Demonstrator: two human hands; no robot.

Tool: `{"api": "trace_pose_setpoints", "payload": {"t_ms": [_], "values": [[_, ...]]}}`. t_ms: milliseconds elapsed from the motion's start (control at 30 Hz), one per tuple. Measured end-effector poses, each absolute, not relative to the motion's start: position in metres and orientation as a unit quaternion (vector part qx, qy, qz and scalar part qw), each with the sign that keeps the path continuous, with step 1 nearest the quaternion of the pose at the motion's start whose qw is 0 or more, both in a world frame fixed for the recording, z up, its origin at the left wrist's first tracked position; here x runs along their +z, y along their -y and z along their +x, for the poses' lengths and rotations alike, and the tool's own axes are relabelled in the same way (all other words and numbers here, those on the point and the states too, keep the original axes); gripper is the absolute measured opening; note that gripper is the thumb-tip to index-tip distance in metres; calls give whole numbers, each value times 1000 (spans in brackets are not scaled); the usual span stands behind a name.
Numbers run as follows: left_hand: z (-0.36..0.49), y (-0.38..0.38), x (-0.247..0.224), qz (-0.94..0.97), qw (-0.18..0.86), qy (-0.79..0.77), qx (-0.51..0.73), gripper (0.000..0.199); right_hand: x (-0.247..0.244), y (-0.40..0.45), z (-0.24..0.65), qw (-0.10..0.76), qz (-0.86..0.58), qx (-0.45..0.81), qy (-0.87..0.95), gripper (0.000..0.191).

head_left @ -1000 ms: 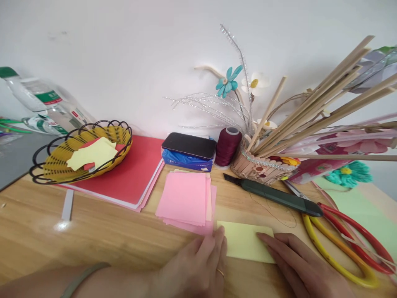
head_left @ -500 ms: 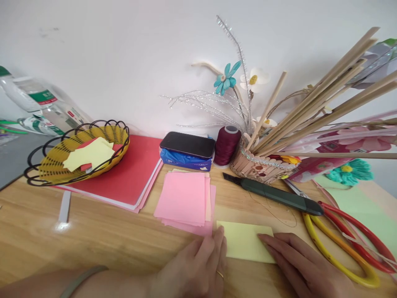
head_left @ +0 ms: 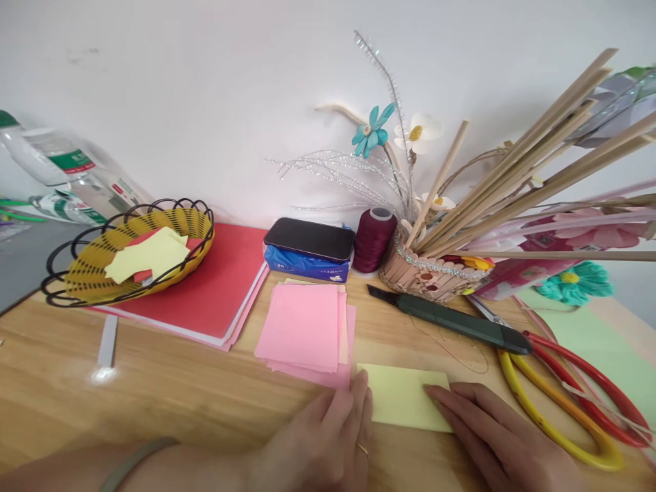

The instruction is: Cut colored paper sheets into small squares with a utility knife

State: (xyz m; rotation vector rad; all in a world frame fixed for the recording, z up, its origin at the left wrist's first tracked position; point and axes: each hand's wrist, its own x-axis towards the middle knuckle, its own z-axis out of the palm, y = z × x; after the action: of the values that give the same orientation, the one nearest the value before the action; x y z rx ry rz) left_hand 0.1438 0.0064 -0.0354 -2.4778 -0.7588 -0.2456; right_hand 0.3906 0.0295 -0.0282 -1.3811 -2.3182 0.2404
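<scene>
A pale yellow paper rectangle (head_left: 404,396), apparently folded, lies flat on the wooden table between my hands. At its left edge, the fingers of my left hand (head_left: 328,434) are curled together, with a fingertip at the upper left corner. My right hand (head_left: 499,434) has its fingers pressed together on the paper's right side. Just beyond my left hand sits a stack of square pink papers (head_left: 302,328), with a cream sheet showing at its edge. The undersides of both hands' fingers are hidden.
A dark green utility knife (head_left: 456,324) and red-and-yellow-handled scissors (head_left: 568,410) lie at the right. Behind stand a basket of sticks (head_left: 433,273), a maroon thread spool (head_left: 374,239) and a phone (head_left: 310,237) on a blue packet. A yellow woven basket (head_left: 85,280) holds paper scraps.
</scene>
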Motion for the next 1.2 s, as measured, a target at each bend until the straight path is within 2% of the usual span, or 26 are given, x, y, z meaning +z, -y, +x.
{"api": "trace_pose_setpoints", "payload": {"t_ms": [467,833,1200], "values": [[149,-7,-31,-907,284,278,-142,31,-24,-32,391,195,-461,75,863,30],[147,-7,-31,-910,287,267,-133,27,-23,-30,391,192,-454,57,868,32],[147,-8,-32,-907,285,272,-148,25,-24,-28,387,201,-450,52,868,24]]}}
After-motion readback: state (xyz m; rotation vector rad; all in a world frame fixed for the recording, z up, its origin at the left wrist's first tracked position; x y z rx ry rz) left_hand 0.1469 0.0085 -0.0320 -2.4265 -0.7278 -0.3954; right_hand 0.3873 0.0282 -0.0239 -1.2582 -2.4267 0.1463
